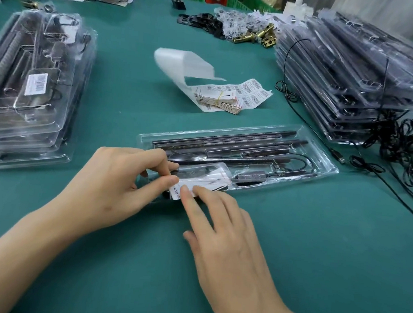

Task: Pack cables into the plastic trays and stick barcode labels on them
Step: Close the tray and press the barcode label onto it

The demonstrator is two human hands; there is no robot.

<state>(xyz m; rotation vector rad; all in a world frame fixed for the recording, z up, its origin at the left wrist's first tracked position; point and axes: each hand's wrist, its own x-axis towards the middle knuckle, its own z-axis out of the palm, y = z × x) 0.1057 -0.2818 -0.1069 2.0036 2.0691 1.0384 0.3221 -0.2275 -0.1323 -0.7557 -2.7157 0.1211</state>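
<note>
A clear plastic tray (321, 163) lies in the middle of the green table with black rods, a looped black cable (294, 160) and a white card inside. My left hand (117, 182) pinches the tray's near left end with curled fingers and thumb. My right hand (222, 232) lies flat, its straight index and middle fingers pressing a white label (178, 192) onto that same end. A strip of barcode labels (250, 91) with its curled backing paper lies behind the tray.
A stack of packed trays (35, 85), the top one labelled, stands at the left. A taller stack of trays (350, 75) stands at the right, with tangled black cables (399, 144) beside it. Brass parts (261, 37) and black clips lie at the back.
</note>
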